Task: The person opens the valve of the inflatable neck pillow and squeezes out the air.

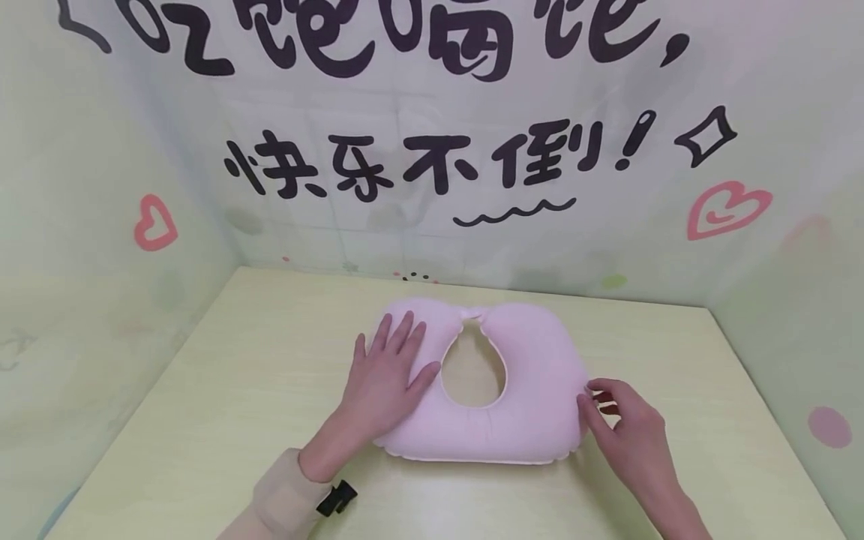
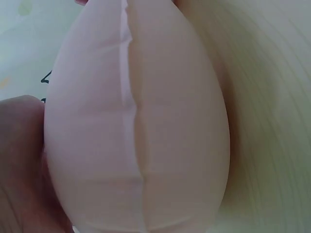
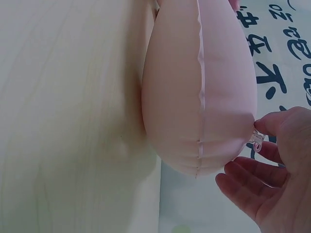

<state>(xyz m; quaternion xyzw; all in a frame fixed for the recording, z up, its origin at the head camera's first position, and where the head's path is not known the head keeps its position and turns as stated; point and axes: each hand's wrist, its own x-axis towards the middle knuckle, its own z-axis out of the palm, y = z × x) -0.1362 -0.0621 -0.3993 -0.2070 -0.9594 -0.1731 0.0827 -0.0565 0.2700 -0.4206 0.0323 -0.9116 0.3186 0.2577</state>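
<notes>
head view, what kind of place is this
Probably a small staged tabletop booth: a pale yellow-green wooden table boxed in by printed cloth backdrop walls with cartoon lettering and hearts, holding one pink inflatable U-shaped neck pillow.

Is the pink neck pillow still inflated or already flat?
Inflated. The pink neck pillow looks plump and rounded, its seam taut in both wrist views. The right hand touches the clear valve.

I'm in a small staged booth: printed cartoon cloth backdrops (image 1: 432,150) stand behind and beside my pale-yellow wooden tabletop (image 1: 223,405).
</notes>
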